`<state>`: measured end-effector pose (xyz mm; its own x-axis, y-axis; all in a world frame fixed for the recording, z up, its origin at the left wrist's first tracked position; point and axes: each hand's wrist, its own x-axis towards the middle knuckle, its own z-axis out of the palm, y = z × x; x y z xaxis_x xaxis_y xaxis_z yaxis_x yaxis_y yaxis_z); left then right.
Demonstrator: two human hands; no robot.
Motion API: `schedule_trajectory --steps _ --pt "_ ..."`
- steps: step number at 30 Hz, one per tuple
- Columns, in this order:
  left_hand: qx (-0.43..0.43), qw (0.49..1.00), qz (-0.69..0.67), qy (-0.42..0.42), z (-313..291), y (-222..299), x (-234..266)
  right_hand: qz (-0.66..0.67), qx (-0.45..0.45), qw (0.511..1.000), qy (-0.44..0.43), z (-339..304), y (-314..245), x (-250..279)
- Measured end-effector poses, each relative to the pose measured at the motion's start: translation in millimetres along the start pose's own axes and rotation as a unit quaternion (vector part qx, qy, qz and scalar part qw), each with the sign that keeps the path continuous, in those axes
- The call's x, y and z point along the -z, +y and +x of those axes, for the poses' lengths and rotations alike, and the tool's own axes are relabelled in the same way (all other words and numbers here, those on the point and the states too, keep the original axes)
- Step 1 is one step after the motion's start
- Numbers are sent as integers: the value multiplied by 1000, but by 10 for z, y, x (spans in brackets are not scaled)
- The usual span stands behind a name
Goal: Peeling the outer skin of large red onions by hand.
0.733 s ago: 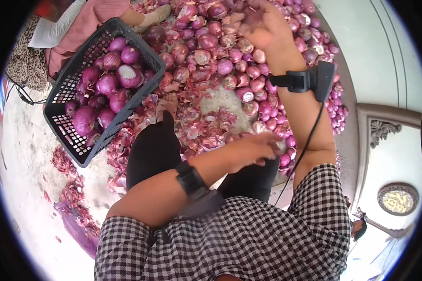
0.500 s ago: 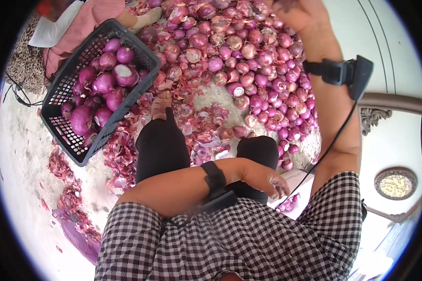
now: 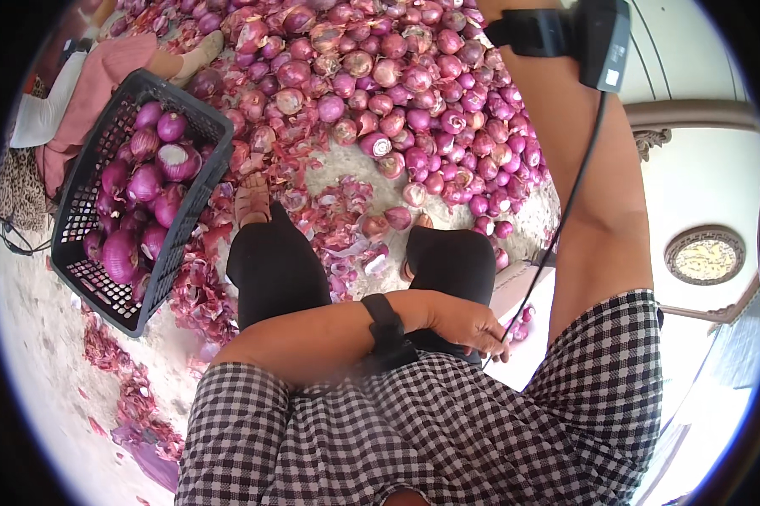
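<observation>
**Left hand at the knee, right arm raised over the onions**

The left hand (image 3: 464, 325) rests loosely on the right knee, fingers (image 3: 491, 346) relaxed and empty. Ahead of those fingers lies the heap of red onions (image 3: 380, 84); to their left stands the black crate (image 3: 102, 211), partly filled. The right hand is raised past the frame's top, so its grip probably can't be judged.

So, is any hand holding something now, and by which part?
The left hand holds nothing; it rests by the knee. The right hand is above the picture's edge, so its grip cannot be told.
</observation>
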<state>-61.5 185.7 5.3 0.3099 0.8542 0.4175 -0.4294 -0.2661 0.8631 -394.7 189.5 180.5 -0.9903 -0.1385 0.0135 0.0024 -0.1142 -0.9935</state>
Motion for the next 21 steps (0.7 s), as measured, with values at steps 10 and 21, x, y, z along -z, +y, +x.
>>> schedule_trajectory --steps 10,21 --pt "-36 999 -4 16 26 -13 -42 -77 -56 995 42 -259 309 814" --pt "95 991 -75 59 375 -565 -62 39 -95 985 139 -4080 1236 2262"
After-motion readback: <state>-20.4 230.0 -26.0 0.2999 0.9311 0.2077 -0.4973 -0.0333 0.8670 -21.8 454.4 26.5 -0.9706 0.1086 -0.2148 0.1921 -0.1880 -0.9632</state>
